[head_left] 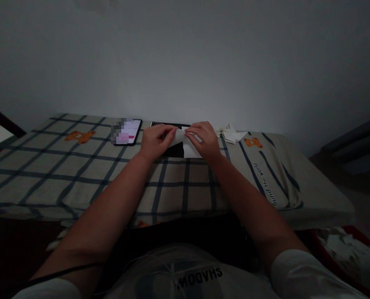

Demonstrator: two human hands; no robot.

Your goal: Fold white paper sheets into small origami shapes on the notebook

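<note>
My left hand [155,140] and my right hand [206,140] meet close together over a flat black item with a row of small white marks along its far edge [175,150]. Thumb and fingers of each hand pinch white paper [191,151], which spans the small gap between them. Part of the paper lies on the right side of the black item, below my right hand. Just right of that hand sit crumpled white paper pieces [231,134]. My fingers cover some of the paper's upper part.
A phone [131,133] with a lit screen lies to the left on the checked cloth [110,166] with orange bear prints. Behind is a plain wall [185,62]. At the lower right, a red container [356,231] holds white scraps.
</note>
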